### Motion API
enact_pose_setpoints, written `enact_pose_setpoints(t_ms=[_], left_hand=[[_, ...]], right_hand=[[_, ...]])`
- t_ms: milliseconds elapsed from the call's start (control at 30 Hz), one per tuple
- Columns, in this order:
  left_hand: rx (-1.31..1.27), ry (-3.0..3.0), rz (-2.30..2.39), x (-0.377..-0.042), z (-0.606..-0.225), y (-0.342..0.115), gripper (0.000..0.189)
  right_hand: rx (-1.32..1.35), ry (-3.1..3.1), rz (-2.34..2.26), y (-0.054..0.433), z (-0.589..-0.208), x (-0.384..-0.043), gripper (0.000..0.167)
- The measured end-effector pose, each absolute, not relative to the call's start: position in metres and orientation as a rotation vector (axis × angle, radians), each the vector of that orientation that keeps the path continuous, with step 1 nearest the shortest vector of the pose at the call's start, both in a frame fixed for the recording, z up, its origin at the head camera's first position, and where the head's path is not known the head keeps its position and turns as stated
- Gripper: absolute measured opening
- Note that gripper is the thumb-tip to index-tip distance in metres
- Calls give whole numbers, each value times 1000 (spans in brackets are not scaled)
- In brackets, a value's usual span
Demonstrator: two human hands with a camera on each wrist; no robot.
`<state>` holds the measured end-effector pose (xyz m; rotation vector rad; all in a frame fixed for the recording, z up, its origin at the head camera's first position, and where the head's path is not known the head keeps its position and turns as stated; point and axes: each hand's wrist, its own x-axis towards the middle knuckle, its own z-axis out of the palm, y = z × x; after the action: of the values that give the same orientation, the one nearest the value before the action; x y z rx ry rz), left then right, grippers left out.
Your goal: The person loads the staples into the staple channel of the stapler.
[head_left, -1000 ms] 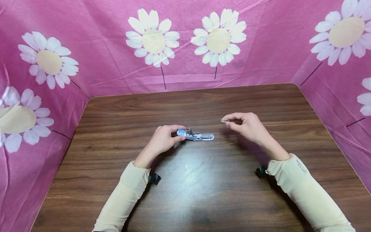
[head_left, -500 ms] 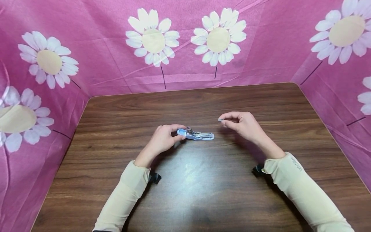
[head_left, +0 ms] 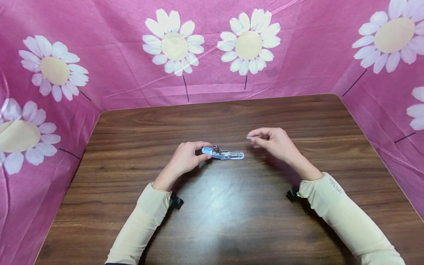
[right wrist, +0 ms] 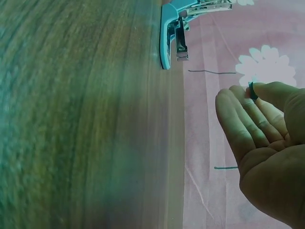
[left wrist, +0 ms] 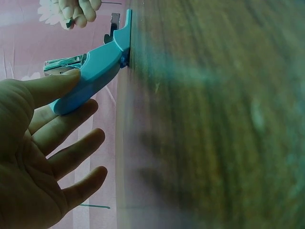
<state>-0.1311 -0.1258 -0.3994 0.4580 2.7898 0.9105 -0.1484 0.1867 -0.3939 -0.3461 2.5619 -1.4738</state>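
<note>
A light blue stapler [head_left: 216, 154] lies opened up on the table, its metal staple track exposed. My left hand [head_left: 186, 158] pinches its raised left part between thumb and fingers; in the left wrist view the stapler [left wrist: 93, 76] slants up from the tabletop and the other fingers are spread below it. To the right, just above the table, my right hand [head_left: 276, 143] pinches a small silvery strip, which looks like a strip of staples [head_left: 249, 137]. In the right wrist view the strip [right wrist: 252, 90] sits between thumb and fingertips, apart from the stapler.
The dark wood-grain table [head_left: 218, 209] reaches to a pink cloth [head_left: 212, 84] with white daisies, which hangs along the back and both sides. A black strap [head_left: 176, 203] shows at the left wrist and another strap [head_left: 293, 195] at the right.
My right hand has moved a little left with the strip, nearer the stapler. The left hand and the stapler have stayed nearly still.
</note>
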Motion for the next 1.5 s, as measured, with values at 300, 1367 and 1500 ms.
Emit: enact_pose_setpoints(t_ms=[300,1367,1500], left_hand=[[463,2791,915,-131,-400,-124,33],[474,2832,899,-133,-401,-122,32],[467,2829,901,-133,-402,-121,32]], right_hand=[[-429,2772,-1229,181,-395,-147,15],[-623,2771,-1075,154,-412,-145,10],[-613,2764,-1056,154,-414,-144,9]])
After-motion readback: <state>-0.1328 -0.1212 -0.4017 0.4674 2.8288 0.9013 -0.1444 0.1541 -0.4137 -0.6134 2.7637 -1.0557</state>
